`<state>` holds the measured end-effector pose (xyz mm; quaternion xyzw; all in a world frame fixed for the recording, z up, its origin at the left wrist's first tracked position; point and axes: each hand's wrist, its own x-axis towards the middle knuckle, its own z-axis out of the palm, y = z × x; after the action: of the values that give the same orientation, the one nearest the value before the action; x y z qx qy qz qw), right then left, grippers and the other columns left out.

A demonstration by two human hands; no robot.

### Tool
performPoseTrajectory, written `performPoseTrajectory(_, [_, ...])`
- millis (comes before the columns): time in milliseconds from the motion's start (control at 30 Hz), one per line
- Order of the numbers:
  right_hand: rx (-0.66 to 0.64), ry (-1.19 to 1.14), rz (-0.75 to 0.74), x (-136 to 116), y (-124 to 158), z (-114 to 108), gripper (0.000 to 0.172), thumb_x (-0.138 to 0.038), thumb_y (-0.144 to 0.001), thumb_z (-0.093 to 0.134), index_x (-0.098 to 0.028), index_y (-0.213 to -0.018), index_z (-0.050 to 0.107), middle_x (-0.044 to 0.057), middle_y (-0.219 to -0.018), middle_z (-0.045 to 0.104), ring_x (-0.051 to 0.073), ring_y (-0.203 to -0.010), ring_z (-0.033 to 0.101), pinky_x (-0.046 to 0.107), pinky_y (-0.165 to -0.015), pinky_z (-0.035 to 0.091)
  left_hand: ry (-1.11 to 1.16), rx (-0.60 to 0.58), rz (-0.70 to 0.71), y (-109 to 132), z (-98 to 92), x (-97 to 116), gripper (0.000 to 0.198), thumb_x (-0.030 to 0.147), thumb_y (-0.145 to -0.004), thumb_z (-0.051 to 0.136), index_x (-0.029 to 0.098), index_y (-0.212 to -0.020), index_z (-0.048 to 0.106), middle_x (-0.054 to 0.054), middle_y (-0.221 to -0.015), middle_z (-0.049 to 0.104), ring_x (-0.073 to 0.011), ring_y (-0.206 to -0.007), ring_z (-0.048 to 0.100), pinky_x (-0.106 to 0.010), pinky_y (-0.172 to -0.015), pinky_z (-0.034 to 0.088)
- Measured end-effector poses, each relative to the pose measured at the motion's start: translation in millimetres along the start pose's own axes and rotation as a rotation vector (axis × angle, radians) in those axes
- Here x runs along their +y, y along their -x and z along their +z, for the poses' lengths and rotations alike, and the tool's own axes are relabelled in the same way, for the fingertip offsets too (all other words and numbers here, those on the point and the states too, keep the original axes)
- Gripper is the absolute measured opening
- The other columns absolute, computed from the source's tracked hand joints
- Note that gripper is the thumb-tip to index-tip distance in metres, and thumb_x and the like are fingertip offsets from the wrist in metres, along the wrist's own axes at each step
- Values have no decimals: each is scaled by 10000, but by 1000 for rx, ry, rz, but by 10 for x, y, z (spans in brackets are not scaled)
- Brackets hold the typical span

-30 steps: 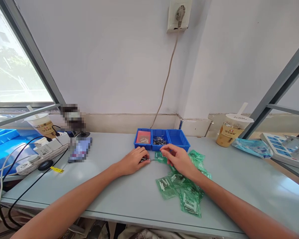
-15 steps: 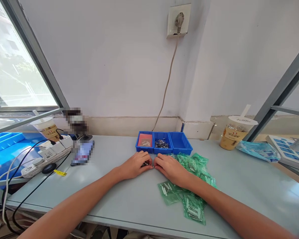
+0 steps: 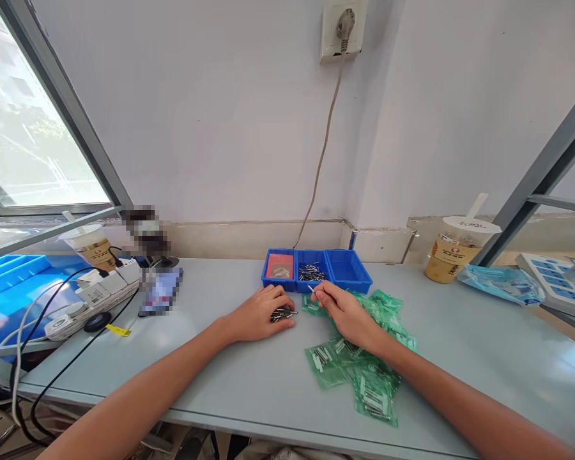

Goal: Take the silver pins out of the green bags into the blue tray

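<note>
My left hand (image 3: 257,315) rests on the table with its fingers curled around a bunch of thin metal screws (image 3: 282,314), whose ends show between thumb and fingers. To its right, my right hand (image 3: 345,314) is raised a little and pinches a single small screw (image 3: 311,289) with its pale tip pointing left. Just behind the hands stands a blue three-part bin (image 3: 349,281). Its middle compartment holds a heap of similar loose screws (image 3: 311,273). Under and around my right forearm lie several green plastic bags (image 3: 375,397) of screws and white pieces.
The bin's left compartment holds a reddish packet (image 3: 280,266). A phone (image 3: 161,291), a power strip (image 3: 93,300) and cables lie at the left. At the right stand a drink cup (image 3: 453,252), a light-blue packet (image 3: 501,285) and a white tray (image 3: 563,281).
My right hand has moved away from my left hand, up and to the right, with a screw between its fingertips. The left hand stays in place with the bunch now more visible.
</note>
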<state>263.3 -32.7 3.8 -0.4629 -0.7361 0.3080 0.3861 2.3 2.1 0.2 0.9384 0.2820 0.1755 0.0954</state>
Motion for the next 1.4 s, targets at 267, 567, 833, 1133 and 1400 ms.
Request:
performPoseTrajectory(267, [55, -17, 2, 34, 2, 25, 240, -434, -1055, 462, -249, -1009, 607, 13, -904, 620, 206, -794, 529, 324, -718, 413, 17, 2, -34, 3, 25, 15, 303, 506, -1039, 569, 243, -1179, 625, -56, -1114, 616, -231, -1014, 558, -367, -899, 429])
performPoseTrajectory(567, [85, -62, -18, 57, -7, 34, 155, -396, -998, 580, -246, -989, 614, 0, -897, 605, 186, -764, 512, 316, -705, 418, 74, 14, -37, -12, 47, -19, 214, 428, -1059, 560, 226, -1077, 626, -40, -1055, 633, -210, -984, 556, -325, -879, 448])
performPoseTrajectory(833, [96, -68, 2, 6, -2, 23, 169, -403, -976, 598, -236, -961, 617, 8, -872, 607, 186, -749, 509, 314, -687, 413, 103, 26, -24, -6, 90, -50, 208, 408, -1069, 547, 217, -1065, 629, -40, -1033, 626, -199, -977, 556, -320, -887, 454])
performPoseTrajectory(1133, [99, -51, 10, 39, -9, 24, 155, -394, -985, 585, -245, -968, 627, -14, -846, 598, 176, -731, 496, 308, -674, 411, 138, 37, -32, 0, 115, -75, 237, 422, -1073, 533, 216, -1101, 645, -52, -1055, 644, -207, -1008, 582, -329, -909, 473])
performPoseTrajectory(1400, [92, -52, 21, 28, -6, 23, 175, -411, -987, 583, -244, -967, 629, -8, -840, 588, 181, -730, 484, 308, -672, 401, 136, 35, -29, -5, 107, -56, 227, 410, -1078, 524, 216, -1108, 639, -58, -1066, 648, -214, -1020, 584, -337, -914, 481])
